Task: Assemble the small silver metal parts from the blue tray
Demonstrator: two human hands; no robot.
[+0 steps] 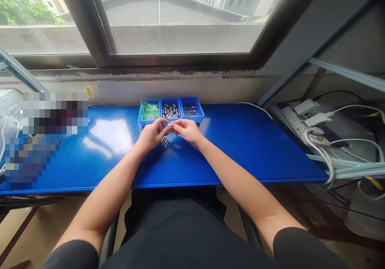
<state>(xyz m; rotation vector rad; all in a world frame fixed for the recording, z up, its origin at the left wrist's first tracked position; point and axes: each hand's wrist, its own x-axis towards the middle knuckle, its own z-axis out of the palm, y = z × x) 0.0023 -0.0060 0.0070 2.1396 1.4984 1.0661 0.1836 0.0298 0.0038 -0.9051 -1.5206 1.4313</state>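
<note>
My left hand (155, 134) and my right hand (187, 130) meet over the blue table, just in front of three blue bins. Between their fingertips is a small silvery cylinder (169, 125), pinched from both sides; its details are too small to make out. Below my left fingers lie several thin metal pieces (165, 141) in a loose pile, partly covered by the hand. The middle bin (170, 111) holds short metal cylinders. In the right bin (190, 111) are thin, pin-like metal parts, and the left bin (149, 110) contains something green in clear plastic.
The blue table (246, 148) runs beneath a window (180, 24). At the right, a power strip (305, 126) with plugs and white cables sits by a metal frame. The far left of the table is pixelated. A white cable (255, 105) crosses the back right edge.
</note>
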